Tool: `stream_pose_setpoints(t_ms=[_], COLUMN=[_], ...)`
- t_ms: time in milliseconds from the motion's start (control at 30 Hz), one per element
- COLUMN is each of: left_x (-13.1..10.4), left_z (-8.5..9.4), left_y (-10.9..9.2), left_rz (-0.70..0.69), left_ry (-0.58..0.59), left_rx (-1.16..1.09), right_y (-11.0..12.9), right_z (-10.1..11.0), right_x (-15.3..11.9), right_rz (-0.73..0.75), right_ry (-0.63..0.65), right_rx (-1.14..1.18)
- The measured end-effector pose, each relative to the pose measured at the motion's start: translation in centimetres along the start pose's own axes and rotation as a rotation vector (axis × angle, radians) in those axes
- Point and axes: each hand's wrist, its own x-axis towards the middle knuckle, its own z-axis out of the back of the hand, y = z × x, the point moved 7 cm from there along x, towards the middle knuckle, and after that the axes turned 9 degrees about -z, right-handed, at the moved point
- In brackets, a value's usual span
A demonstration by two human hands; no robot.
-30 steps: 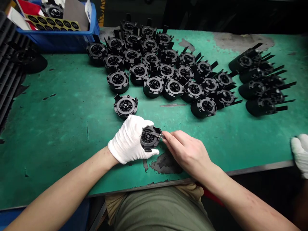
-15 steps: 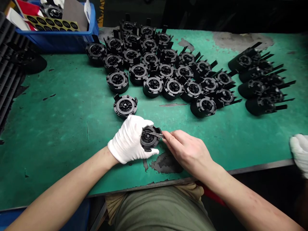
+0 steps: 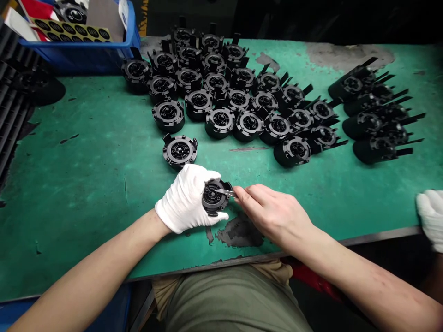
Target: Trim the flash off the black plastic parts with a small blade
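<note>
My left hand, in a white glove, is wrapped round a round black plastic housing above the near part of the table. The housing's ribbed face with its small centre hub is turned up toward me. My bare right hand pinches a scalpel, whose pointed blade lies over the middle of that face. Whether the tip touches the plastic, I cannot tell. Just beyond my gloved fingers a similar black housing rests on the table by itself.
Several more black housings stand grouped across the green table, with another cluster at the right. A blue bin with sticker sheets is at the back left. Another person's gloved hand shows at the right edge.
Both hands keep nearly the same place and hold. The scalpel blade has shifted very slightly over the housing's face, and my right wrist has turned a little.
</note>
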Motion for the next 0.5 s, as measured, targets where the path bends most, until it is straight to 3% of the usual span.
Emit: stream_pose_setpoints(t_ms=[500], left_x=[-0.2], left_z=[0.0], left_y=[-0.2], left_rz=[-0.064], left_ry=[-0.035], left_rx=[0.052], right_y=[0.3], right_z=[1.0], right_x=[0.5], right_rz=[0.099], right_ry=[-0.005], right_rx=[-0.062])
